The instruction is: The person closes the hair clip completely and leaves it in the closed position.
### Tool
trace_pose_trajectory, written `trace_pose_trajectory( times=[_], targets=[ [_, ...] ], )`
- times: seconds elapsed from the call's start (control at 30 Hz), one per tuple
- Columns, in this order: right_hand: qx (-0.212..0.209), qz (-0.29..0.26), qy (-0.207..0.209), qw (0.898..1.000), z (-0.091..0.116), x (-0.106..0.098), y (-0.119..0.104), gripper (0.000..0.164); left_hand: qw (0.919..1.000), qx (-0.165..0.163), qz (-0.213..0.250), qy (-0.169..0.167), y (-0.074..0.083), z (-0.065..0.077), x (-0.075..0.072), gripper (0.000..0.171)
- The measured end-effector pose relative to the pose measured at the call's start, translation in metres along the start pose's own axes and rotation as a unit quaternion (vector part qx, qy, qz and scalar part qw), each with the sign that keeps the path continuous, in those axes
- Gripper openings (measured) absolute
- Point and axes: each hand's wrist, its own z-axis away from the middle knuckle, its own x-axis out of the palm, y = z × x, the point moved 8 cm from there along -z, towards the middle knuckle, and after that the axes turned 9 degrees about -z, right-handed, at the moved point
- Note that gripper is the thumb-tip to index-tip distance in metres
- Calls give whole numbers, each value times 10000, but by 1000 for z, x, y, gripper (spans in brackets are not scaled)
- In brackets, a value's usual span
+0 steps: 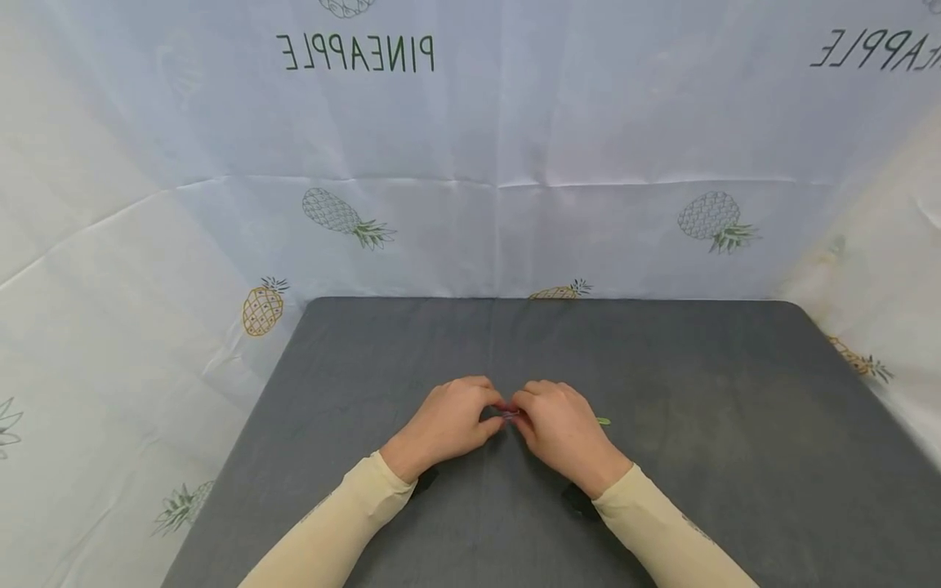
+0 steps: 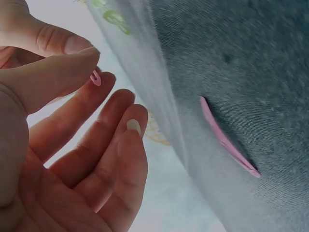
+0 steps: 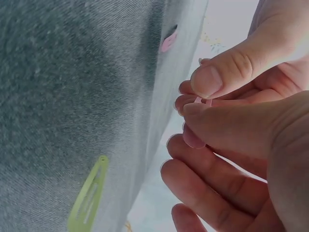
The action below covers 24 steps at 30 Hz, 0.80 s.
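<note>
Over the middle of the table, my left hand [image 1: 450, 418] and right hand [image 1: 564, 426] meet fingertip to fingertip. Between them is a small pink snap hair clip [image 2: 98, 79], pinched by thumb and forefinger on each side. Fingers cover most of it; only a looped end and a sliver [image 3: 208, 102] show. Another pink hair clip [image 2: 224, 140] lies on the cloth in the left wrist view. A yellow-green snap hair clip [image 3: 89, 195] rests on the table near my right hand, its end peeking out in the head view.
Dark grey cloth covers the table [image 1: 698, 392]. White curtains with a pineapple print [image 1: 500, 122] hang behind it and at both sides, close to the table's edges.
</note>
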Motion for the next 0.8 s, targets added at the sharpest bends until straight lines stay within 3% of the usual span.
trace_pose_trajectory(
  times=[0.23,0.8],
  targets=[
    [-44,-129,-36,9999,5,-5,-3,13,9998,41,59,171,7,6,-10,12],
    [-203,-263,-40,9994,7,-16,-10,18,9990,159,308,271,13,15,-18,11]
  ],
)
